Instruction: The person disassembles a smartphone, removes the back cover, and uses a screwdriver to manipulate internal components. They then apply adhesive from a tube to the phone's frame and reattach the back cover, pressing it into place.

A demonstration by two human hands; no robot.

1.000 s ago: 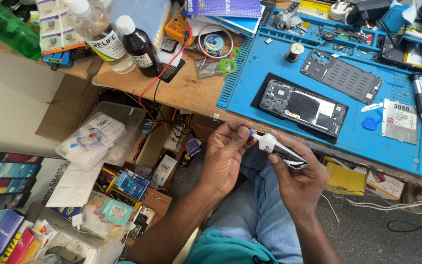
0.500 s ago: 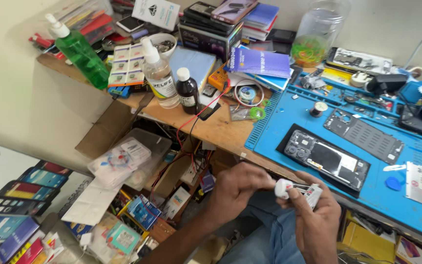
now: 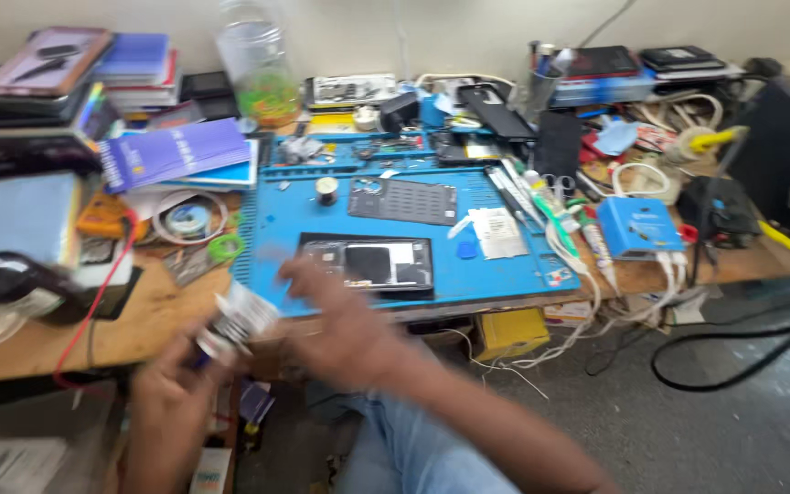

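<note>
The left hand [image 3: 171,384] has its grip closed on a small white tube [image 3: 235,325], just left of the blue mat [image 3: 468,274]. The right hand [image 3: 340,325] is blurred; grip state cannot be determined. Judged step: applying tube contents; next requires steadying over the opened phone [image 3: 368,263].

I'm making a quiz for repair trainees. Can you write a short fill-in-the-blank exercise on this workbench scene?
1. The opened phone lies on a ____ mat.
2. The left hand holds a small ____ tube.
3. The right hand hovers near the mat's ____ edge.
4. The bench is made of ____.

Missing words: blue; white; front; wood
</note>
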